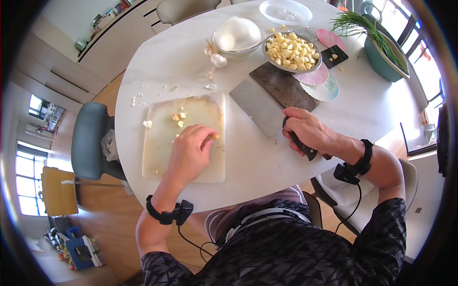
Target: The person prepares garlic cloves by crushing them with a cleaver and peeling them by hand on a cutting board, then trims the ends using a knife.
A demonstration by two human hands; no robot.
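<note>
My left hand [193, 148] is over the right part of a pale cutting board [186, 175], a small yellowish piece, seemingly garlic [215, 136], pinched between thumb and fingertips. More garlic bits and skins [180, 116] lie on the board beyond the hand. My right hand [304, 130] grips the dark handle of a cleaver [257, 107], whose broad grey blade is to the right of the board. A second dark, stained cleaver blade [284, 87] lies just beyond it; its handle is mostly hidden near my right hand. Behind the blades stands a metal bowl heaped with peeled garlic cloves [293, 52].
Garlic bulbs [218, 60] lie beside a covered glass bowl [238, 34]. A shallow translucent dish [285, 12] stands at the far edge. Scalloped round mats [322, 87] and a black square [340, 53] lie to the right, near a green basin [383, 57] with green stalks.
</note>
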